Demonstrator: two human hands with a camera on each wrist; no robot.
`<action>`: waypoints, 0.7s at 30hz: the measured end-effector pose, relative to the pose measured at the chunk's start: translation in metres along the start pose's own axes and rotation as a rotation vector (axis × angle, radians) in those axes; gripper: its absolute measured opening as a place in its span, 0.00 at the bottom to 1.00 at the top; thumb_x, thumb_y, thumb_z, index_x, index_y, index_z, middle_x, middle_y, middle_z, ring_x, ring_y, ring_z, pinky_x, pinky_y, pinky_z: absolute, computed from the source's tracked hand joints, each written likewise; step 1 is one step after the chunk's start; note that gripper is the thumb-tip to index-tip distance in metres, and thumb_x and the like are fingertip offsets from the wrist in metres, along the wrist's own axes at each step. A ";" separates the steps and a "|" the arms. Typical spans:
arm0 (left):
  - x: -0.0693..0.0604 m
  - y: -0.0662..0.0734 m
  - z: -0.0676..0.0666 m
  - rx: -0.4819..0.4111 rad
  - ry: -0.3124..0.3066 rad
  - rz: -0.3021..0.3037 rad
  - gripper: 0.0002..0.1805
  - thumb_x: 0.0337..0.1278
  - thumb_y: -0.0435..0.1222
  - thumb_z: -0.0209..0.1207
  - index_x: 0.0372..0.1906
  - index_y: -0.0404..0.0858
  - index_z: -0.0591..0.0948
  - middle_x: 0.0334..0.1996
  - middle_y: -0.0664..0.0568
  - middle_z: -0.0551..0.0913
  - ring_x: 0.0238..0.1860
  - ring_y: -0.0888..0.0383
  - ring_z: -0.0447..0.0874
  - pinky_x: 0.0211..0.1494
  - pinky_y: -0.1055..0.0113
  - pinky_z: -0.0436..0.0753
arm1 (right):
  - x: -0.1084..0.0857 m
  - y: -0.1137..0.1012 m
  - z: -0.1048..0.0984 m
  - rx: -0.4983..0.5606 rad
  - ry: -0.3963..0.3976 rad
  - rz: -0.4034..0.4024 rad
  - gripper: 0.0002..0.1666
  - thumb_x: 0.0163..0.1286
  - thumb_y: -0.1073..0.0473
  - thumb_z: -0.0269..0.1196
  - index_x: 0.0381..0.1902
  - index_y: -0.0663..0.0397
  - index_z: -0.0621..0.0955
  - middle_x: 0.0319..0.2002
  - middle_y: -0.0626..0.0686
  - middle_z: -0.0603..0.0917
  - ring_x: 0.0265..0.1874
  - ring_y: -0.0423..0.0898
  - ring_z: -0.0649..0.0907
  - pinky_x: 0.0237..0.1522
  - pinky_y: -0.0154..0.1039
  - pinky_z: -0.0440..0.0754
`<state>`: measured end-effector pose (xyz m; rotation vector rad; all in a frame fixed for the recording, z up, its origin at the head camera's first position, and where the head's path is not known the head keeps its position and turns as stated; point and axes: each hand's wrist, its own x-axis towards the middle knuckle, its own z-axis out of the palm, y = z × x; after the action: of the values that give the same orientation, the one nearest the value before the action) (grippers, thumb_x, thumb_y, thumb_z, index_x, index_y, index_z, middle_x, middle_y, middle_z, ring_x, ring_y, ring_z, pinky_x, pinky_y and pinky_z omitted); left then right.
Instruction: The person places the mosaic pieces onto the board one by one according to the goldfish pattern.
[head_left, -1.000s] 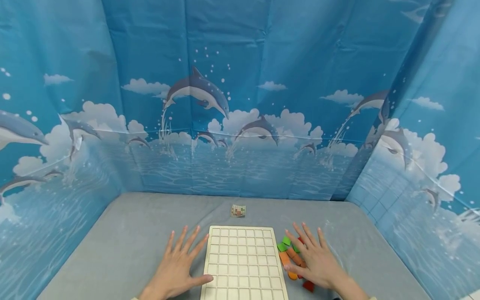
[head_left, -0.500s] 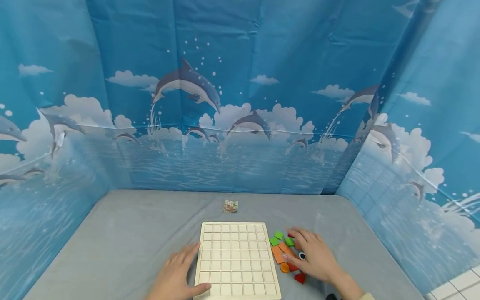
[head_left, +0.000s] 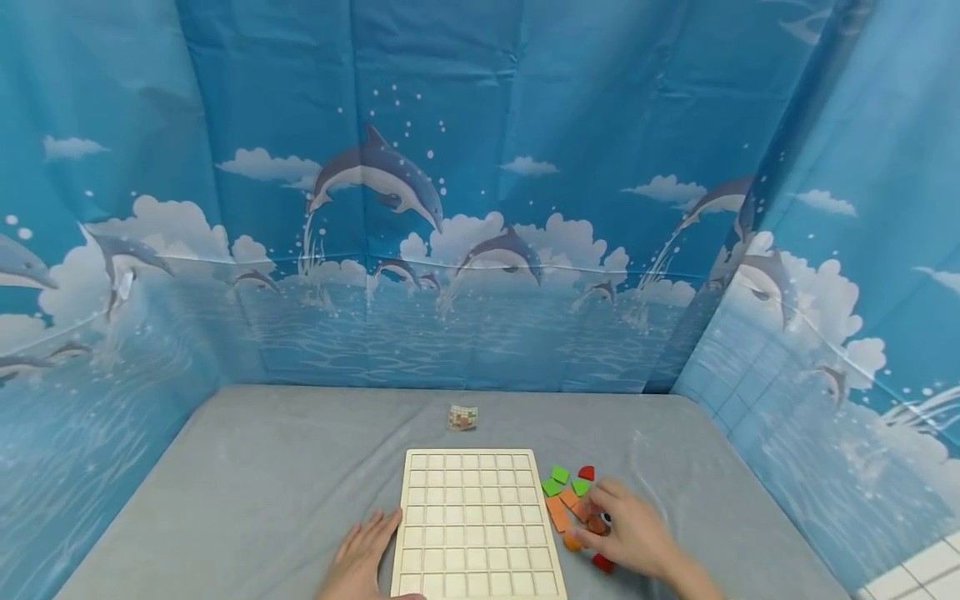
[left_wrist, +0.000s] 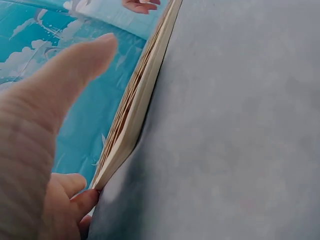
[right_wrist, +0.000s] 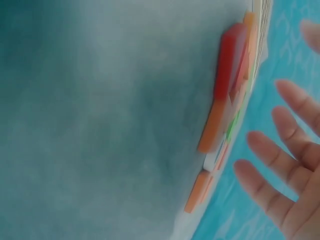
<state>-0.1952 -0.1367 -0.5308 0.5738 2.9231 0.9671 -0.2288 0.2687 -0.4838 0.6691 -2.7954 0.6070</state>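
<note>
Along the left edge of the pale gridded board [head_left: 477, 517], the left hand [head_left: 360, 562] rests with its fingers extended against the side and the thumb set apart, pinching nothing. The board lies flat on the grey table [head_left: 300, 467]; so light a touch might not steady it, and a knock from the other side could slide or turn it. Beyond its far edge is a small patterned card [head_left: 462, 417]. Just beside the board on the right come the green pieces [head_left: 559, 474] and the orange pieces [head_left: 558, 514], lying close together, with one red piece [head_left: 587, 472] behind and another nearer. Over this cluster the right hand [head_left: 628, 531] reaches with bent fingers in the head view, yet the right wrist view shows them spread, so I cannot tell whether a piece is pinched. Crowding looks like the main hazard: fingertips could drag neighbours along or catch two at once, and the thin edges, low on the table, may offer little purchase, letting a piece slip.
</note>
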 end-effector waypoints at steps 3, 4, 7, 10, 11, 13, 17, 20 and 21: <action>-0.001 -0.003 0.005 0.048 0.029 0.025 0.59 0.39 0.69 0.61 0.71 0.33 0.61 0.67 0.40 0.65 0.67 0.38 0.58 0.66 0.45 0.53 | -0.002 -0.001 0.001 -0.005 -0.013 -0.001 0.18 0.56 0.33 0.66 0.30 0.36 0.77 0.28 0.39 0.68 0.20 0.33 0.66 0.18 0.29 0.66; -0.001 -0.004 0.006 0.060 0.038 0.030 0.59 0.39 0.69 0.61 0.71 0.33 0.61 0.67 0.41 0.65 0.67 0.39 0.59 0.67 0.50 0.50 | -0.002 -0.002 0.001 -0.011 -0.019 -0.001 0.18 0.56 0.33 0.65 0.28 0.36 0.77 0.27 0.39 0.68 0.19 0.32 0.65 0.18 0.29 0.65; -0.003 -0.007 0.006 0.070 0.038 0.052 0.60 0.38 0.70 0.61 0.71 0.33 0.61 0.67 0.41 0.65 0.67 0.40 0.58 0.66 0.54 0.48 | -0.002 -0.003 0.002 -0.009 -0.054 -0.003 0.19 0.55 0.32 0.65 0.26 0.35 0.76 0.24 0.38 0.68 0.19 0.32 0.65 0.17 0.29 0.65; -0.003 -0.012 0.003 0.078 0.021 0.093 0.61 0.37 0.70 0.60 0.70 0.31 0.61 0.66 0.40 0.66 0.67 0.39 0.59 0.67 0.50 0.51 | -0.002 -0.003 0.003 -0.012 -0.089 -0.009 0.20 0.54 0.30 0.65 0.24 0.34 0.74 0.21 0.38 0.67 0.18 0.32 0.65 0.19 0.30 0.68; -0.003 -0.014 0.003 0.080 0.016 0.108 0.61 0.37 0.70 0.60 0.70 0.31 0.61 0.65 0.39 0.66 0.66 0.38 0.59 0.65 0.44 0.55 | -0.002 -0.003 0.003 -0.014 -0.105 -0.008 0.20 0.54 0.30 0.65 0.25 0.34 0.74 0.21 0.37 0.67 0.18 0.32 0.65 0.20 0.30 0.68; -0.003 -0.017 0.003 0.107 0.027 0.144 0.60 0.38 0.70 0.60 0.70 0.30 0.62 0.65 0.39 0.67 0.65 0.38 0.60 0.63 0.39 0.59 | -0.002 -0.004 0.004 -0.019 -0.134 0.002 0.21 0.52 0.28 0.64 0.25 0.34 0.74 0.20 0.37 0.67 0.19 0.32 0.65 0.20 0.30 0.68; -0.005 -0.021 0.008 0.204 0.103 0.184 0.57 0.39 0.71 0.58 0.68 0.33 0.66 0.63 0.44 0.70 0.64 0.42 0.64 0.60 0.44 0.64 | -0.001 -0.006 0.005 0.000 -0.197 0.042 0.22 0.51 0.28 0.66 0.26 0.34 0.74 0.21 0.37 0.67 0.21 0.33 0.66 0.19 0.30 0.64; -0.004 -0.021 0.011 0.250 0.160 0.185 0.57 0.38 0.72 0.58 0.68 0.35 0.67 0.64 0.45 0.70 0.64 0.44 0.65 0.59 0.45 0.65 | 0.001 -0.006 0.004 0.024 -0.221 0.061 0.21 0.51 0.32 0.68 0.26 0.36 0.74 0.20 0.38 0.68 0.19 0.33 0.67 0.18 0.31 0.64; -0.004 -0.020 0.011 0.250 0.171 0.177 0.57 0.38 0.72 0.57 0.68 0.35 0.67 0.64 0.45 0.69 0.64 0.44 0.64 0.59 0.45 0.65 | 0.002 -0.006 0.004 0.029 -0.225 0.064 0.20 0.52 0.33 0.68 0.26 0.36 0.73 0.19 0.38 0.68 0.18 0.33 0.67 0.18 0.31 0.64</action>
<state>-0.1970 -0.1465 -0.5514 0.8104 3.2188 0.6976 -0.2281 0.2615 -0.4844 0.6949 -3.0316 0.6212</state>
